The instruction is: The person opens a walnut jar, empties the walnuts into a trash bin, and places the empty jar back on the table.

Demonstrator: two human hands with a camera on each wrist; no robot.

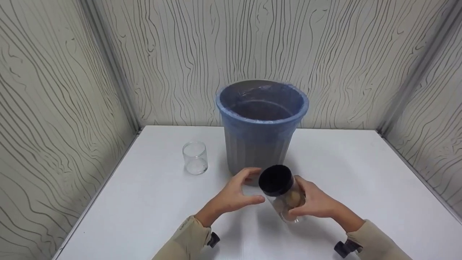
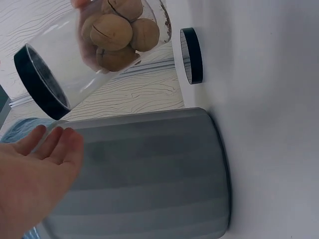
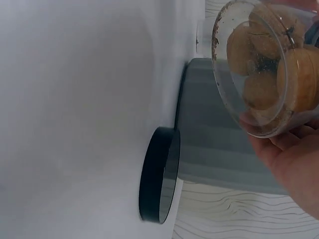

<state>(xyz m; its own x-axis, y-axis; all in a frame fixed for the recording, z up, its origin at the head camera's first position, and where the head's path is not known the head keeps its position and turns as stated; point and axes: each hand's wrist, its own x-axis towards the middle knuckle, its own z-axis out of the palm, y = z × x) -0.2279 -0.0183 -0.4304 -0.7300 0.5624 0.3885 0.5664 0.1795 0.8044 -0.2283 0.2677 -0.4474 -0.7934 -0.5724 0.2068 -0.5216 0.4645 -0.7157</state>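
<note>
My right hand (image 1: 314,200) grips a clear jar (image 1: 283,207) round its side. The jar is tilted, its black lid (image 1: 276,180) pointing up toward the left. Several round tan things (image 3: 299,79) with dark seams lie inside, toward the jar's bottom end. My left hand (image 1: 232,195) is beside the lid with thumb and fingers spread apart and holds nothing. In the left wrist view a narrow gap shows between its fingertips and the lid. A second round black lid-like piece (image 3: 154,174) lies on the table; I cannot pick it out in the head view.
A grey bin (image 1: 256,151) with a blue liner (image 1: 261,124) over its rim stands behind the hands. An upright clear glass (image 1: 195,159) is left of it on the white table (image 1: 144,202). Wood-patterned walls (image 1: 180,72) enclose the back and sides.
</note>
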